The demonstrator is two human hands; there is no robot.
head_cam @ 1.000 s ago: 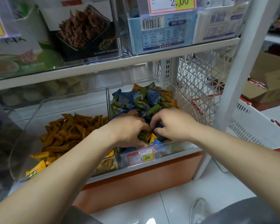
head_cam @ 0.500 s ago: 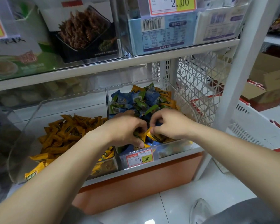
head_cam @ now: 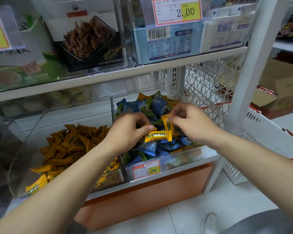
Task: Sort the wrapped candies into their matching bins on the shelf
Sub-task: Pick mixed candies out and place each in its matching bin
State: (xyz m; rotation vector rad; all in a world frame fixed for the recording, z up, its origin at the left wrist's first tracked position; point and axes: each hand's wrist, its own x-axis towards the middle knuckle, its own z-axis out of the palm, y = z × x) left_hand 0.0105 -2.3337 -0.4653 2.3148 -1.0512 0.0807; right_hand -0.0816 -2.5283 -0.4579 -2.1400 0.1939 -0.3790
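Note:
Two clear bins stand side by side on the lower shelf. The left bin [head_cam: 32, 132] holds only yellow wrapped candies [head_cam: 69, 146]. In the right bin [head_cam: 179, 159] blue, green and yellow candies [head_cam: 147, 107] lie mixed. Both hands hover over the right bin. My left hand [head_cam: 127, 130] pinches a yellow candy [head_cam: 156, 135] that lies flat. My right hand [head_cam: 191, 122] pinches the top end of a second yellow candy [head_cam: 167, 125], which hangs upright beside the first.
A price tag reading 1.00 [head_cam: 146, 168] is fixed on the right bin's front. The upper shelf [head_cam: 108, 78] carries boxed snacks. A white lattice panel [head_cam: 206, 88] and post [head_cam: 250, 65] close off the right side, with a white basket [head_cam: 267, 137] and cardboard box [head_cam: 281, 92] beyond.
Both hands have lifted out of the mixed pile. Each now holds a yellow candy above the right bin, where before the fingers were dug into the heap.

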